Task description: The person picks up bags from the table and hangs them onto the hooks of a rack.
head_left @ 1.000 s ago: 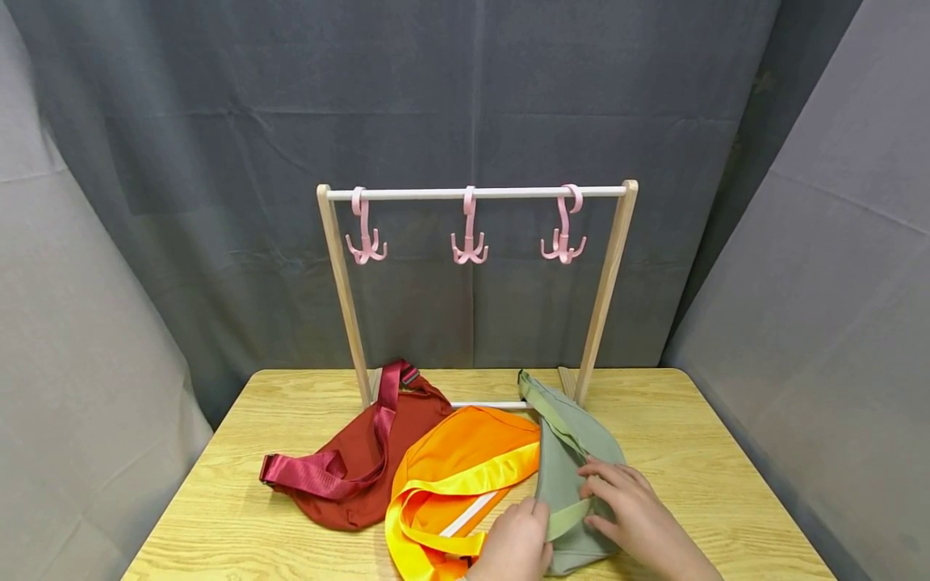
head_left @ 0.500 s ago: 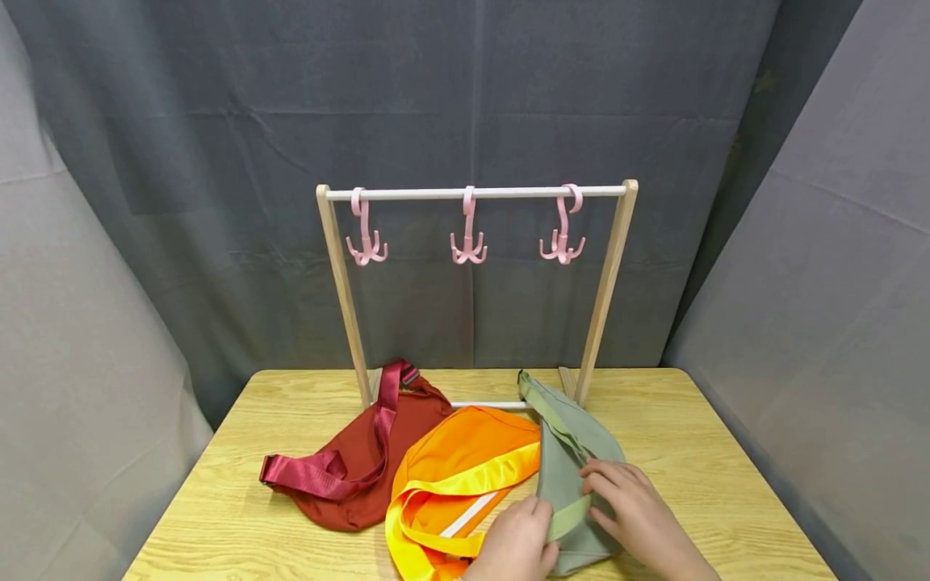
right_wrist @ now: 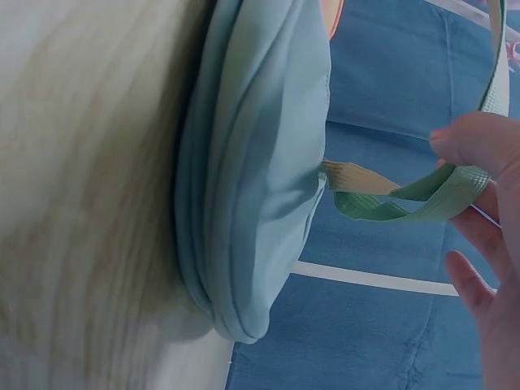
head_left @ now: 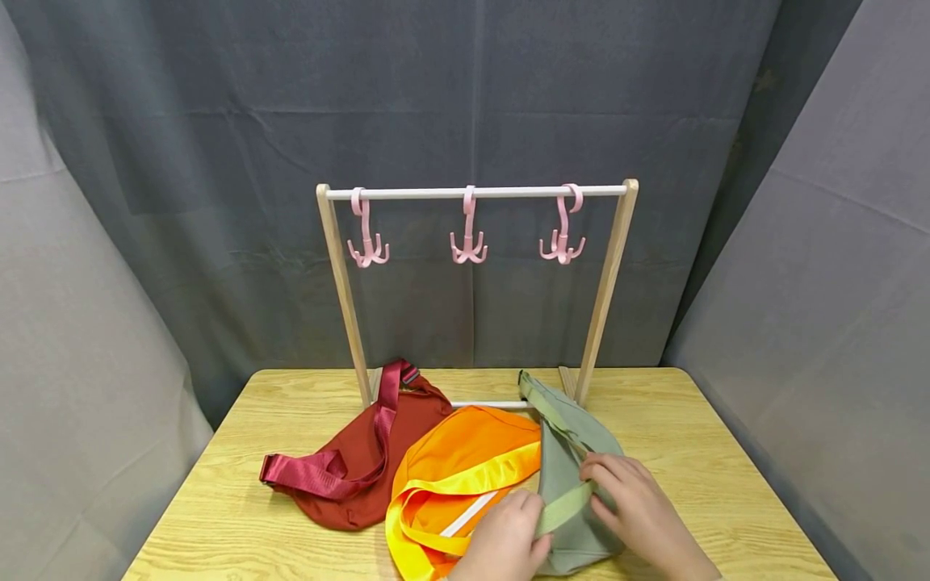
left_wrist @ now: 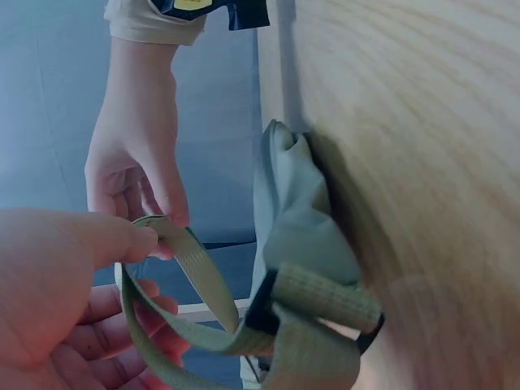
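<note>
A grey-green waist bag (head_left: 599,432) lies on the right of the wooden table, its light green strap (head_left: 563,510) raised off the fabric. My left hand (head_left: 506,534) pinches the strap between thumb and fingers near the bag's left edge. On the other side my right hand (head_left: 643,510) holds another part of it, thumb over the webbing in the right wrist view. Between the two hands runs a short stretch of strap. In the left wrist view a dark buckle (left_wrist: 262,305) joins the strap beside the bag. The fingertips of my left hand are hidden in the head view.
An orange waist bag (head_left: 472,436) with a yellow strap lies left of the green one. Farther left is a dark red waist bag (head_left: 363,464). Behind them stands a wooden rack (head_left: 613,266), with three pink hooks (head_left: 470,234) on its white bar (head_left: 421,194).
My left hand has shifted slightly left and up with the strap, and the stretch between the hands looks longer. The right hand has barely moved. The bags lie as before.
</note>
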The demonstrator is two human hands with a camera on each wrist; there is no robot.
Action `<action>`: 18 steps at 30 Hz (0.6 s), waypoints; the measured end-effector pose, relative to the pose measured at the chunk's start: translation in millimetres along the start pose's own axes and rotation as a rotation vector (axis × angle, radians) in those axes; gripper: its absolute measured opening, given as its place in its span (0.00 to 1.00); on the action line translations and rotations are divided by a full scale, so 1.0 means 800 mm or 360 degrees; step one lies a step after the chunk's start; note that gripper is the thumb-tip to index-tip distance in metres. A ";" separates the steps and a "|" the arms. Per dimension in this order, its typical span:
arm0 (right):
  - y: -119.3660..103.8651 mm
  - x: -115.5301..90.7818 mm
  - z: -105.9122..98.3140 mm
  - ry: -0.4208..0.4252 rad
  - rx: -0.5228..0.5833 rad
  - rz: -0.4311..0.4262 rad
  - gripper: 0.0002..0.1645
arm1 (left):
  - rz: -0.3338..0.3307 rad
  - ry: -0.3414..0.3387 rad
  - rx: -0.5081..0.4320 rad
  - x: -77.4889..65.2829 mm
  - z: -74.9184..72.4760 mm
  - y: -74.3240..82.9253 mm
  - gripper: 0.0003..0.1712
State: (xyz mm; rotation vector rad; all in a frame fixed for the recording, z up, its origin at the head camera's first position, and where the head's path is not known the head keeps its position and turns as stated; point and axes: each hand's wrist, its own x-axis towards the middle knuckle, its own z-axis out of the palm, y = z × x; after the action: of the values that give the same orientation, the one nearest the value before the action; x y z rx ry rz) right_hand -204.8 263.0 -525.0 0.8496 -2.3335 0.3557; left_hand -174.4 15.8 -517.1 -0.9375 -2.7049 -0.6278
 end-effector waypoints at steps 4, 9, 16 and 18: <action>0.003 0.003 -0.003 -0.0033 0.0012 0.0011 0.26 | 0.0032 0.0058 0.0024 -0.003 -0.007 -0.001 0.15; 0.007 0.010 -0.009 -0.0074 0.0014 0.0008 0.22 | 0.0058 0.0131 0.0043 -0.004 -0.016 -0.002 0.16; 0.014 0.025 -0.019 -0.0063 0.0019 -0.0073 0.15 | 0.0025 0.0065 -0.0077 -0.002 -0.033 -0.006 0.17; 0.015 0.029 -0.022 -0.0062 0.0010 -0.0085 0.26 | 0.0021 0.0055 -0.0098 -0.002 -0.039 -0.006 0.17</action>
State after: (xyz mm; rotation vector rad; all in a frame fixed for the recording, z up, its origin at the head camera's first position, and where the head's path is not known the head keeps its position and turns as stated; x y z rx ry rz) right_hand -218.4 268.6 -497.1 0.9274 -2.3419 0.3267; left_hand -174.5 -2.3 -491.4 -0.9497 -2.6607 -0.7216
